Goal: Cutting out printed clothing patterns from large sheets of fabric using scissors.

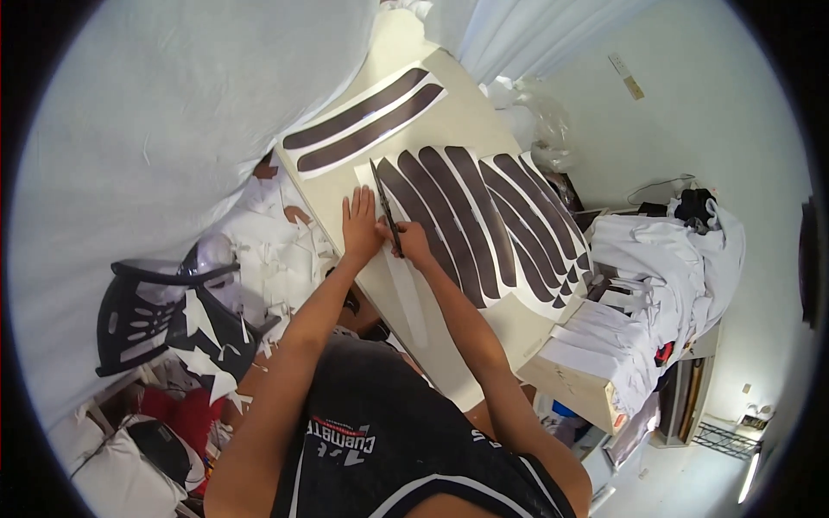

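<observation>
right hand gripping black scissors, blades ahead of grip, dark-striped sheet just right, left hand flat, just left

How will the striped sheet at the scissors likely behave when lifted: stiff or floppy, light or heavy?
The sheet is probably light: it looks thin. Being broad too, it may sag if lifted by one corner. With the left hand flat near its left edge, that side may resist sliding.
</observation>
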The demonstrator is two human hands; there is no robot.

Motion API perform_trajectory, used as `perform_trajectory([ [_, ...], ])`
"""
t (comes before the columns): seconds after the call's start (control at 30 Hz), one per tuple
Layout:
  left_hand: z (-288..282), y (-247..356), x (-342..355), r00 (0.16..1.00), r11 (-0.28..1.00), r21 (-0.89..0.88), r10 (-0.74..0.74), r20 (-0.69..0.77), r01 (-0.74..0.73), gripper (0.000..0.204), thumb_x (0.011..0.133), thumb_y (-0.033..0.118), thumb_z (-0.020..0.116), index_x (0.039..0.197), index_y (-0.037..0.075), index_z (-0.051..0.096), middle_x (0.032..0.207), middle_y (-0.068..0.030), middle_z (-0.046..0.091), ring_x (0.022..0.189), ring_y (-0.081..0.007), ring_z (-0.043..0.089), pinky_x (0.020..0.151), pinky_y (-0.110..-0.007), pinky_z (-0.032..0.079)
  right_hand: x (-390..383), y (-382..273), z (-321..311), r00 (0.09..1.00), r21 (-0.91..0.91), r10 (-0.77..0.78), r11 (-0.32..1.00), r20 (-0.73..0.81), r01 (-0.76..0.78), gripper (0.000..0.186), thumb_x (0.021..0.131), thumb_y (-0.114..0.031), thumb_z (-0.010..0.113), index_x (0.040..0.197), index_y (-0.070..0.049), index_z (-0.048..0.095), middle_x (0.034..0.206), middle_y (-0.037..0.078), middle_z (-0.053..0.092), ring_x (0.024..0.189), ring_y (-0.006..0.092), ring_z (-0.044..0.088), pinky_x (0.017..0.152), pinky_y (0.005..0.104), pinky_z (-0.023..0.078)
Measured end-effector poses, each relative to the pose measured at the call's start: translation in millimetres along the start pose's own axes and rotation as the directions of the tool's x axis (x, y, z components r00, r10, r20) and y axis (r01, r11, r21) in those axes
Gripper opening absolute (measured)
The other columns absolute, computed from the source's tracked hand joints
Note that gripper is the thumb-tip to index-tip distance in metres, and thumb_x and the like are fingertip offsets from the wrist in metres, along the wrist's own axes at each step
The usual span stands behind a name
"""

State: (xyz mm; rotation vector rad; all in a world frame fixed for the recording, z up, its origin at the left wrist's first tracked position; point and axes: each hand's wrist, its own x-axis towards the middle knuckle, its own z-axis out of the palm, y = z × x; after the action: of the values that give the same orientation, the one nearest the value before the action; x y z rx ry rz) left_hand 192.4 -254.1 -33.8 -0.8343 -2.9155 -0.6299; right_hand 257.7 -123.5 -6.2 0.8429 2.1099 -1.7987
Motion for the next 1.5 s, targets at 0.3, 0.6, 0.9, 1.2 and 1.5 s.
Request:
perform_trajectory([
  [0.3,-79.5,27.4,-6.6,0.989,0.975,-0.182,0.111,-0.101,-0.128,0.042,0.088,0.024,0.058,0.125,0.004,0.059,0.114,-0.0168,0.062,0.109,-0.0362,0.056,0.095,-0.048,0.041,-151.6,43.9,-44.4,0.976,-0.182,-0.136,0.978,-0.168,0.105,0.051,0.076,-0.045,0.082,0.068,0.001,0.061,0.054,0.010,0.053,0.051,0.0159,0.050,0.053,0.0353,0.041],
  [0.6,7.5,143.0,-38.1,0.956,0.967,0.073,0.227,0.188,-0.244,0.052,0.089,0.031,0.061,0.134,0.008,0.053,0.136,-0.0174,0.049,0.118,-0.0344,0.049,0.099,-0.050,0.039,-306.9,158.6,-47.8,0.880,0.175,0.169,0.979,-0.443,-0.100,0.038,0.084,-0.027,0.079,0.066,-0.002,0.056,0.053,0.002,0.053,0.045,0.0102,0.051,0.043,0.0276,0.038],
  [0.9,49.0,200.4,-94.7,0.907,0.908,-0.011,0.419,0.049,-0.419,0.043,0.092,0.028,0.058,0.131,0.010,0.056,0.141,-0.0191,0.046,0.131,-0.0370,0.043,0.106,-0.050,0.038,-387.8,181.2,-66.2,0.819,0.424,0.335,0.897,-0.467,-0.125,0.037,0.086,-0.026,0.077,0.066,-0.003,0.056,0.054,0.002,0.052,0.045,0.0095,0.049,0.044,0.0266,0.037],
  [1.2,20.1,189.8,-89.6,0.918,0.816,-0.441,0.395,-0.046,-0.373,0.028,0.091,0.022,0.061,0.116,0.011,0.067,0.103,-0.0125,0.065,0.100,-0.0338,0.060,0.084,-0.045,0.049,-406.2,230.0,-75.9,0.886,0.209,0.176,0.974,-0.428,-0.092,0.036,0.085,-0.031,0.077,0.071,-0.003,0.058,0.058,-0.001,0.051,0.051,0.0069,0.047,0.046,0.0258,0.037],
  [1.5,11.4,158.9,-190.8,0.985,0.908,-0.403,-0.054,0.165,0.118,0.038,0.071,0.022,0.083,0.097,0.007,0.060,0.080,-0.0084,0.061,0.073,-0.0291,0.061,0.068,-0.040,0.049,-403.0,204.4,-74.4,0.943,0.209,0.329,0.927,-0.053,-0.312,0.060,0.079,-0.057,0.072,0.078,0.003,0.066,0.063,0.005,0.058,0.061,0.0147,0.056,0.060,0.0321,0.044],
])
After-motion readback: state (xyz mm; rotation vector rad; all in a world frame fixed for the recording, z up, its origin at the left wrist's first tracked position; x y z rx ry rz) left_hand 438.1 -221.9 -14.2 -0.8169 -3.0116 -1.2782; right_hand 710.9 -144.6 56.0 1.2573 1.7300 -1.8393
